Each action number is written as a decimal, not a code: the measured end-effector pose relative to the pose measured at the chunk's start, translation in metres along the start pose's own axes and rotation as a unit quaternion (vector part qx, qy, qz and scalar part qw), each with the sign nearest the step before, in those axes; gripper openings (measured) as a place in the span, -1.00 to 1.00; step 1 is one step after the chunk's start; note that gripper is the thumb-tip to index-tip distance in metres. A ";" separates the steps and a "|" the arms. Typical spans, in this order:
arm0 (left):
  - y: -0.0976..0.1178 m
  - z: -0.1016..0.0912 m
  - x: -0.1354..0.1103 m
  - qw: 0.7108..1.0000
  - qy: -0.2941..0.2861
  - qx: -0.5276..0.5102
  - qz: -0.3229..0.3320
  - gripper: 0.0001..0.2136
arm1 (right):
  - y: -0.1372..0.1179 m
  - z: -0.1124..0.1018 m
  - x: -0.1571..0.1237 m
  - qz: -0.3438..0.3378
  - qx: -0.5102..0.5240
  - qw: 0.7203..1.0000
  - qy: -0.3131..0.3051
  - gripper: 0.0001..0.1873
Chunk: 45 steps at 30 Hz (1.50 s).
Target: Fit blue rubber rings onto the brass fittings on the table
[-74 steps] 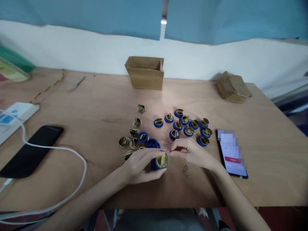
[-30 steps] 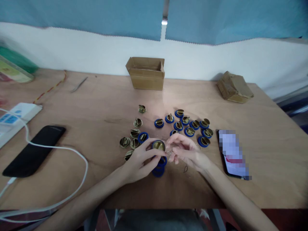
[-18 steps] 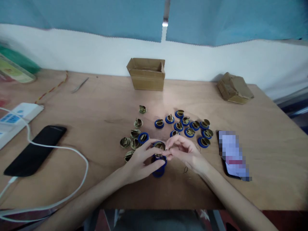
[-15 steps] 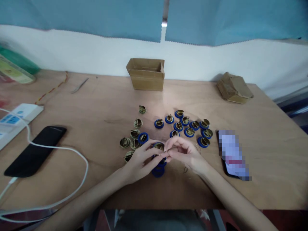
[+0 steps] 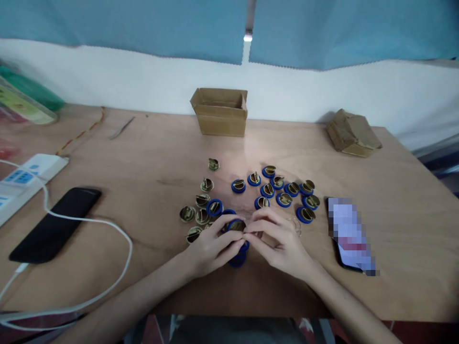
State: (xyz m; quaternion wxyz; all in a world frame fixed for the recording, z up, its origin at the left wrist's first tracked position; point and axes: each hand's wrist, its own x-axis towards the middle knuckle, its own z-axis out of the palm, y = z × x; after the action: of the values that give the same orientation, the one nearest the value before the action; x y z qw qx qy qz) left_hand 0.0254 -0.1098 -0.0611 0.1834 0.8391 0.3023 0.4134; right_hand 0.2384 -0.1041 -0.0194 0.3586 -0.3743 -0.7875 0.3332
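Pinching a blue-ringed brass disc [image 5: 236, 225], left hand [image 5: 211, 248] and right hand [image 5: 283, 244] touch fingertips.

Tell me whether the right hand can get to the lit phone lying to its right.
Probably yes. The lit phone lies flat on the table just beyond the right hand, with nothing between them. But that hand's fingertips are busy at the blue-ringed brass piece that the left hand holds.

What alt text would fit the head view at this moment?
The left hand holds a blue-ringed brass piece over a wooden table while the right hand touches its edge. Beyond, similar pieces lie scattered; a black phone at left, a lit phone at right, a cardboard box behind.
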 end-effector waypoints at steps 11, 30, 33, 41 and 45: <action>-0.001 -0.004 0.002 0.999 0.021 0.033 -0.010 -0.82 | -0.004 0.009 -0.011 -0.079 -0.164 0.983 0.038 -0.84; -0.005 0.003 -0.001 0.937 0.072 -0.250 -0.232 -0.57 | 0.008 0.002 0.006 0.268 0.381 0.884 -0.032 -0.62; -0.005 0.002 -0.002 0.935 0.061 -0.253 -0.240 -0.64 | 0.011 0.001 0.007 0.246 0.413 0.876 -0.043 -0.63; -0.002 -0.004 0.002 0.923 0.063 -0.272 -0.265 -0.64 | 0.012 0.001 0.003 0.195 0.418 0.877 -0.134 -0.68; 0.002 -0.006 0.005 0.909 0.071 -0.288 -0.291 -0.64 | 0.012 0.004 0.004 0.192 0.415 0.876 -0.155 -0.65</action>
State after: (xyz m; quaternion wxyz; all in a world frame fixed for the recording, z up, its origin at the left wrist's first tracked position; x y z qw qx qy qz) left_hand 0.0233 -0.1077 -0.0538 0.5073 0.5928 0.4134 0.4693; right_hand 0.2373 -0.0956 -0.0302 0.2835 -0.2780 -0.5350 0.7457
